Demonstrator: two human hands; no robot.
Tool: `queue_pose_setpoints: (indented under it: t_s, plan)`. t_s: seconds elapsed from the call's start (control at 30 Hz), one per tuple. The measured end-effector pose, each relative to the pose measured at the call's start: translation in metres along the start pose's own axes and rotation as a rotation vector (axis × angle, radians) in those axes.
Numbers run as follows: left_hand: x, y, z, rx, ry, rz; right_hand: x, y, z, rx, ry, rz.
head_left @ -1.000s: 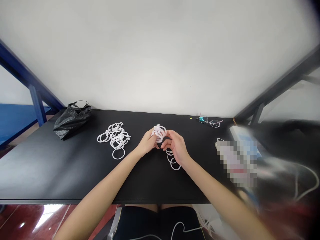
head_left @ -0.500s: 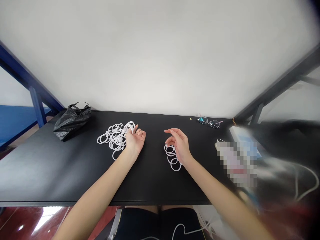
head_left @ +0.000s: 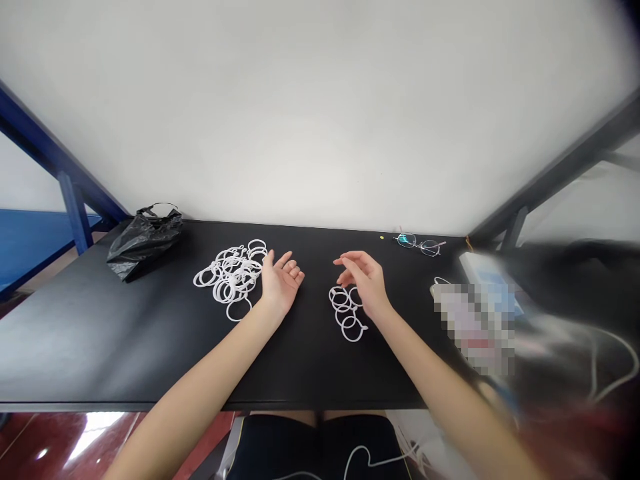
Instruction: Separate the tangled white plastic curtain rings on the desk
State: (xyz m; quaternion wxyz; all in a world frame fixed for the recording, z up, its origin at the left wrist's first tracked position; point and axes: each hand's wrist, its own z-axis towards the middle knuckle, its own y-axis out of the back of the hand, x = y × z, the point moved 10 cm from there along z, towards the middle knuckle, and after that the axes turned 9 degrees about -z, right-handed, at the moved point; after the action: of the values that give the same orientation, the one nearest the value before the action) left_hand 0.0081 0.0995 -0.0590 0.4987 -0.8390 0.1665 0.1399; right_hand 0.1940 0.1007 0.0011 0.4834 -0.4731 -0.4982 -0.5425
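Observation:
A heap of white plastic rings with small eyelets lies tangled on the black table. Just right of it, my left hand is open, palm up, fingers loosely spread with nothing in them; its thumb side is close to the heap's edge. A smaller group of similar white rings overlaps in a rough column to the right. Above that group hovers my right hand, fingers bent but apart, and no ring shows in it. Part of the group is hidden behind this hand.
A crumpled black plastic bag sits at the back left. Eyeglasses rest near the wall, beside a tiny yellow piece. On the right are a blurred white-and-blue box and a white cable.
My left hand has moved right, off the heap, and opened wider; rings near its thumb now lie on the heap. My right hand has shifted slightly right, uncovering more of the small group.

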Motion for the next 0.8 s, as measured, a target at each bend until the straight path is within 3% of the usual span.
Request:
queue_pose_setpoints:
  t_s: [0.1, 0.17, 0.27, 0.37, 0.47, 0.6, 0.7, 0.8]
  plan:
    - [0.013, -0.018, -0.004, 0.193, 0.037, 0.276, 0.009, 0.001, 0.01, 0.204, 0.113, -0.333]
    - [0.016, -0.029, -0.01, 0.312, -0.031, 0.532, 0.007, 0.002, 0.012, 0.36, 0.143, -0.542]
    - [0.019, -0.05, -0.029, 0.533, -0.268, 0.979, -0.001, 0.011, 0.01, 0.472, 0.116, -0.761]
    - [0.029, -0.065, -0.054, 0.719, -0.586, 1.357, -0.007, 0.02, 0.01, 0.46, 0.101, -0.897]
    - [0.037, -0.063, -0.06, 0.736, -0.749, 1.53, -0.017, 0.026, 0.012, 0.418, 0.065, -1.023]
    - [0.039, -0.059, -0.051, 0.708, -0.812, 1.671, -0.021, 0.026, 0.011, 0.424, 0.035, -1.111]
    - [0.036, -0.056, -0.04, 0.647, -0.786, 1.863, -0.012, 0.02, 0.004, 0.476, 0.012, -0.988]
    - [0.029, -0.055, -0.034, 0.594, -0.755, 1.955, -0.002, 0.0, -0.011, 0.638, 0.034, -0.811]
